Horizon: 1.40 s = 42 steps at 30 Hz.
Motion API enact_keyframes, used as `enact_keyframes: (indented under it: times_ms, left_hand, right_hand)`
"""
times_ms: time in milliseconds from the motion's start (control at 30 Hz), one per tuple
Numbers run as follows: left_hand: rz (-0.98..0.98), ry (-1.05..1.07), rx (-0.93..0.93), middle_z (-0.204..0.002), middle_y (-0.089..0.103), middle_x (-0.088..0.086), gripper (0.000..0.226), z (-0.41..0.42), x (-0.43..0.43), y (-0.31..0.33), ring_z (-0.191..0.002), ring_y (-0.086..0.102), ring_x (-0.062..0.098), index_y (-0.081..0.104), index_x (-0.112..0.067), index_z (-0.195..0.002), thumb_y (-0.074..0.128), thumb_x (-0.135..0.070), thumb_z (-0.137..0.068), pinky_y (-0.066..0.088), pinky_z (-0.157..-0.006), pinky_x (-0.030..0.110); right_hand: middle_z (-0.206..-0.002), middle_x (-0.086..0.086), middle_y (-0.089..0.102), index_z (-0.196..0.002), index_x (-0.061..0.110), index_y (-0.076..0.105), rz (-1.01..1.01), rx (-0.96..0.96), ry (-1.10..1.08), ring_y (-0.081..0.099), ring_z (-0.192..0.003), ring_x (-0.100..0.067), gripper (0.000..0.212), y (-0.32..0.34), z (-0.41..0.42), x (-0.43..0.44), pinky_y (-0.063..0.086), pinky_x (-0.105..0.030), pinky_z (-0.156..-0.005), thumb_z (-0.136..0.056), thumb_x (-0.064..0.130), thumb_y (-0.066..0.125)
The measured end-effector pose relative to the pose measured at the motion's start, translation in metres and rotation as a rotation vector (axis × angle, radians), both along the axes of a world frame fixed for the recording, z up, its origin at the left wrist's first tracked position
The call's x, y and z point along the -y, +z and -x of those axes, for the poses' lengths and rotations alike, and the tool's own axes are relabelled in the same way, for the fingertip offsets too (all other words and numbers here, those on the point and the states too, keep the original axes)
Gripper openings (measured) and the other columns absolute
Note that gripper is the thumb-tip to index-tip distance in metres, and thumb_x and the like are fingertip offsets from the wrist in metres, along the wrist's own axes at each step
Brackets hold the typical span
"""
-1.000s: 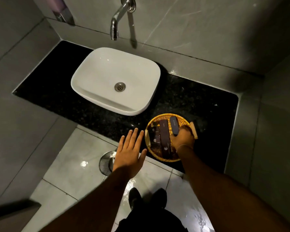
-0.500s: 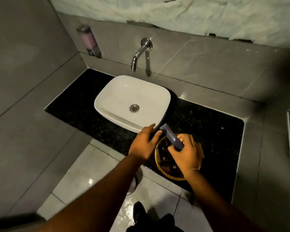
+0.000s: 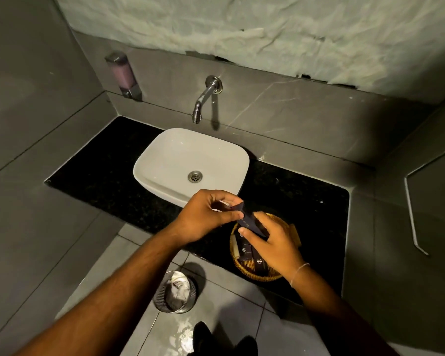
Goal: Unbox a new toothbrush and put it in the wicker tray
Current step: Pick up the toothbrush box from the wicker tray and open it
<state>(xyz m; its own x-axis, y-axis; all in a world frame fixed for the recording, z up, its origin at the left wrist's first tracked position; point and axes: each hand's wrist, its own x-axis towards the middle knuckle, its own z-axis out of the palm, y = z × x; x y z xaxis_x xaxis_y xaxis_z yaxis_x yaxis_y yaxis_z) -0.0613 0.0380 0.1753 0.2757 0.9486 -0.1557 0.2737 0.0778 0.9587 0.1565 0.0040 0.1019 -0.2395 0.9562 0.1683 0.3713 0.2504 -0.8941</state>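
Both hands hold a slim dark toothbrush box [image 3: 248,220] above the round wicker tray [image 3: 244,272] on the black counter. My right hand [image 3: 272,242] grips the box's lower part. My left hand [image 3: 208,217] pinches its upper end, where a pale flap shows between the fingers. The tray holds several other small dark boxes [image 3: 247,251], partly hidden under my right hand. No bare toothbrush is visible.
A white basin [image 3: 170,160] sits on the black counter [image 3: 100,170] left of the tray, under a wall tap [image 3: 203,98]. A soap dispenser [image 3: 123,74] hangs at the left wall. A metal bin [image 3: 175,291] stands on the floor below.
My right hand lifted the dark box out of the tray. My left hand came from the counter edge onto the box's upper end. The camera tilted up toward the wall.
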Motion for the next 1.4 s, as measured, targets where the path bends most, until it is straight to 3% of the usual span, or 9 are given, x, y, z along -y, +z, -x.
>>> enact_keyframes:
  times_ms: [133, 267, 400, 533, 667, 767, 933, 1167, 1400]
  left_hand:
    - [-0.045, -0.013, -0.079, -0.102, 0.084, 0.002, 0.025, 0.011, 0.006, 0.007, -0.103, 0.081, 0.018, 0.084, -0.021, -0.102, 0.094, -0.010, -0.082, 0.063, -0.094, 0.032]
    - [-0.113, -0.055, -0.151, -0.100, 0.080, 0.003, 0.025, 0.018, 0.016, 0.009, -0.102, 0.079, 0.018, 0.080, -0.026, -0.094, 0.095, -0.011, -0.081, 0.065, -0.096, 0.035]
    - [-0.163, -0.038, -0.125, -0.090, 0.077, 0.005, 0.018, 0.022, 0.024, 0.009, -0.088, 0.078, 0.025, 0.074, -0.014, -0.089, 0.091, -0.008, -0.086, 0.066, -0.088, 0.042]
    - [-0.257, -0.024, -0.173, -0.093, 0.075, -0.002, 0.019, 0.022, 0.024, 0.011, -0.092, 0.075, 0.019, 0.070, -0.024, -0.093, 0.086, -0.014, -0.092, 0.064, -0.090, 0.047]
    - [-0.392, 0.002, -0.307, -0.100, 0.071, -0.015, 0.037, 0.023, 0.022, 0.017, -0.100, 0.072, 0.010, 0.070, -0.039, -0.121, 0.086, -0.024, -0.092, 0.062, -0.092, 0.035]
    - [-0.563, 0.040, -0.459, -0.101, 0.069, -0.019, 0.028, 0.024, 0.023, 0.023, -0.095, 0.068, 0.005, 0.074, -0.039, -0.118, 0.084, -0.031, -0.093, 0.062, -0.080, 0.037]
    - [-0.622, 0.127, -0.560, -0.102, 0.074, -0.017, 0.015, 0.025, 0.027, 0.029, -0.090, 0.071, 0.007, 0.079, -0.032, -0.102, 0.086, -0.038, -0.090, 0.063, -0.070, 0.040]
    - [-0.454, 0.174, -0.458, -0.111, 0.070, -0.023, 0.039, 0.025, 0.035, 0.028, -0.104, 0.070, 0.002, 0.080, -0.043, -0.108, 0.079, -0.070, -0.080, 0.060, -0.079, 0.030]
    - [-0.344, 0.159, -0.182, -0.108, 0.071, -0.011, 0.015, 0.019, 0.036, 0.023, -0.108, 0.071, 0.010, 0.079, -0.025, -0.094, 0.092, -0.023, -0.086, 0.057, -0.095, 0.035]
  right_hand:
    - [-0.095, 0.016, 0.067, -0.113, 0.038, 0.060, -0.018, 0.161, 0.021, 0.071, -0.091, 0.000, 0.018, 0.003, -0.002, 0.008, 0.062, -0.024, -0.070, -0.102, 0.051, 0.061]
    - [-0.096, 0.015, 0.067, -0.125, 0.035, 0.054, -0.094, 0.289, 0.022, 0.065, -0.089, 0.007, 0.044, 0.002, 0.002, 0.017, 0.051, -0.006, -0.083, -0.100, 0.070, 0.043]
    - [-0.098, 0.002, 0.066, -0.133, 0.029, 0.050, -0.010, 0.249, 0.052, 0.068, -0.084, -0.009, 0.053, 0.002, 0.008, 0.015, 0.059, -0.034, -0.065, -0.099, 0.070, 0.044]
    - [-0.098, 0.017, 0.066, -0.131, 0.035, 0.049, 0.036, 0.158, 0.049, 0.068, -0.088, -0.004, 0.045, 0.009, 0.014, 0.012, 0.059, -0.030, -0.065, -0.101, 0.068, 0.044]
    - [-0.107, 0.048, 0.055, -0.134, 0.057, 0.038, 0.039, 0.208, -0.019, 0.051, -0.111, 0.023, 0.046, 0.021, 0.016, 0.008, 0.057, -0.021, -0.075, -0.097, 0.081, 0.023]
    - [-0.123, 0.033, 0.054, -0.129, 0.056, 0.035, 0.045, 0.129, -0.033, 0.049, -0.112, 0.028, 0.041, 0.027, 0.018, 0.005, 0.048, -0.001, -0.079, -0.097, 0.080, 0.024]
    - [-0.110, 0.017, 0.061, -0.132, 0.038, 0.049, 0.035, 0.095, -0.014, 0.065, -0.104, -0.004, 0.046, 0.026, 0.019, 0.003, 0.059, -0.024, -0.077, -0.104, 0.070, 0.032]
    - [-0.119, 0.023, 0.048, -0.138, 0.034, 0.046, -0.121, 0.244, -0.006, 0.053, -0.114, 0.010, 0.046, 0.028, 0.014, 0.003, 0.049, -0.006, -0.082, -0.106, 0.064, 0.034]
    - [-0.115, 0.028, 0.039, -0.134, 0.035, 0.050, -0.242, 0.395, -0.066, 0.042, -0.103, 0.010, 0.044, 0.038, 0.012, 0.008, 0.037, -0.001, -0.065, -0.105, 0.064, 0.034]
